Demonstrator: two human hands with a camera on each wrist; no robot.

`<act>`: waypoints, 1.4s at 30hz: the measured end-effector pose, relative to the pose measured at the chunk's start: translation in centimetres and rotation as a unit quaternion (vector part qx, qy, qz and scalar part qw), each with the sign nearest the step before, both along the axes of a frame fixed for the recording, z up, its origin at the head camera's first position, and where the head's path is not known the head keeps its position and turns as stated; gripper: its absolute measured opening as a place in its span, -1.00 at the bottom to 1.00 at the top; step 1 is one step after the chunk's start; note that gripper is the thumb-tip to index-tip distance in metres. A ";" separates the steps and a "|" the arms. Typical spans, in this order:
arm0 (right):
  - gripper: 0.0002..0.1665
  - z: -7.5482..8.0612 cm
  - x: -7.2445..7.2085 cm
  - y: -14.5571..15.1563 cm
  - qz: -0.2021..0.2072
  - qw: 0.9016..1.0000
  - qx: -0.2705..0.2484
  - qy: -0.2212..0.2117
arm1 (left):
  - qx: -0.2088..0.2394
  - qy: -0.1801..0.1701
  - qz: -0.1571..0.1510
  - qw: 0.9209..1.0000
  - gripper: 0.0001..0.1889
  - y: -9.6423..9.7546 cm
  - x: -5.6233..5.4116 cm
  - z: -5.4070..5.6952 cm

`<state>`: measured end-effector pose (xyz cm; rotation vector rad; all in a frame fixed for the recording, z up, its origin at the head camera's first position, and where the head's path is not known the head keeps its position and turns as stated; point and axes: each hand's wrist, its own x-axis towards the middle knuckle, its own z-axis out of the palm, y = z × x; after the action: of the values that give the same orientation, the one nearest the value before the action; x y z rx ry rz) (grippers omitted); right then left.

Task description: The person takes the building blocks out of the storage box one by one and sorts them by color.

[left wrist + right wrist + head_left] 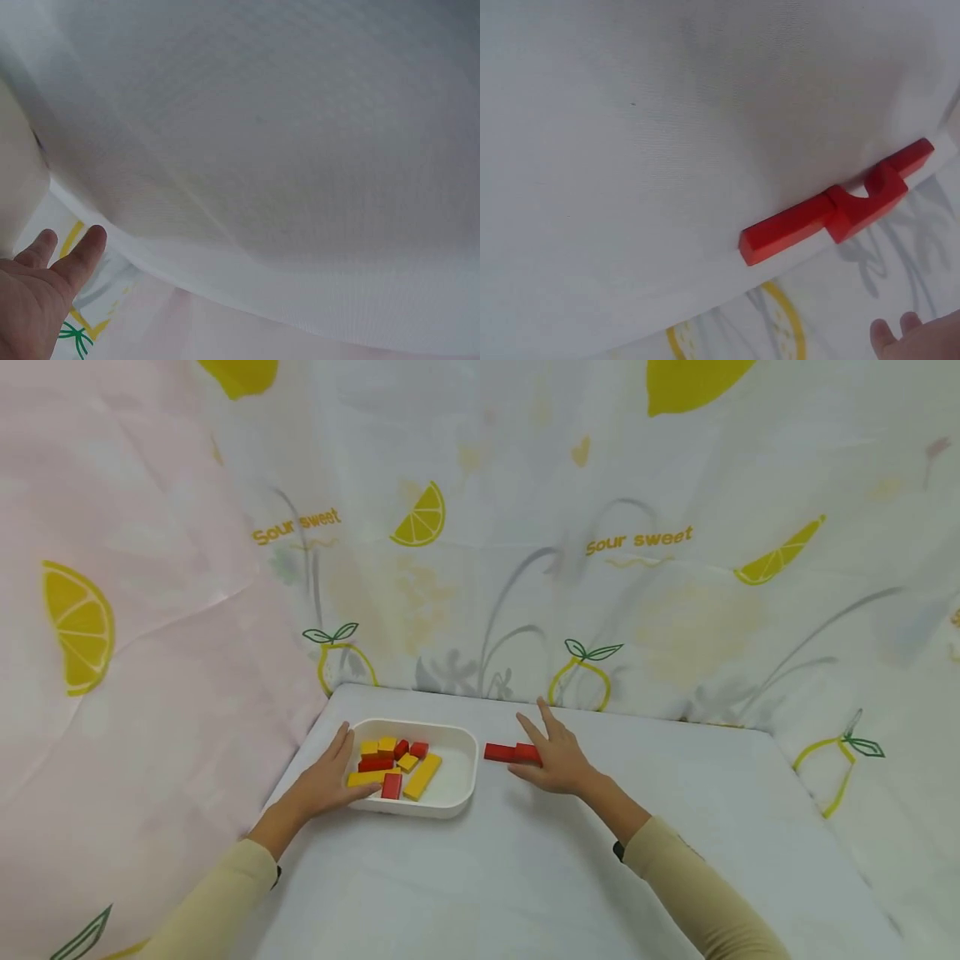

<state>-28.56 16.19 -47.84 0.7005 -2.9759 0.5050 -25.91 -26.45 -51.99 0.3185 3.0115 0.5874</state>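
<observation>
A white tray (431,809) holding several red and yellow blocks stands left of centre in the head view. My left hand (326,785) lies along its left side with straight fingers, the thumb reaching over the near left corner. To the tray's right, a row of red blocks (498,752) lies on the table. My right hand (558,760) is spread out beside that row and covers its right end in the head view. From the right wrist, the row shows a long red block (784,229), a notched red block (864,206) and another red block (911,156).
White cloth covers the table (480,877). Behind it hangs a lemon-print curtain (495,593), and a pinkish one (150,710) closes off the left side. Inside the tray, a long yellow block (423,777) leans near the middle, with bare tray floor to its right.
</observation>
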 end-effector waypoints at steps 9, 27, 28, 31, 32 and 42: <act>0.03 0.6 0.7 -2.5 0.018 0.999 0.005 -0.040 | -0.018 -0.013 0.005 1.000 0.27 0.1 0.1 0.0; 0.02 0.9 1.3 -8.5 0.073 0.997 -0.010 -0.034 | -0.009 -0.019 0.011 1.000 0.28 0.2 0.2 0.1; 0.02 1.0 1.3 -8.9 0.082 0.996 -0.020 -0.034 | -0.010 -0.017 0.012 1.000 0.28 0.1 0.2 0.1; 0.03 1.0 1.2 -9.9 0.104 0.993 -0.041 -0.037 | -0.007 -0.015 0.013 1.000 0.27 0.1 0.1 0.1; 0.03 0.9 1.2 -10.2 0.111 0.992 -0.049 -0.039 | -0.004 -0.015 0.012 1.000 0.27 0.2 0.1 0.1; 0.11 -0.3 0.8 -13.2 0.114 0.966 -0.181 -0.146 | 0.010 -0.010 0.015 1.000 0.27 0.2 0.5 -0.2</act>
<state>-27.80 3.00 -48.14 1.0060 -2.9336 1.2300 -25.42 -26.30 -52.18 0.2679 2.9990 0.6182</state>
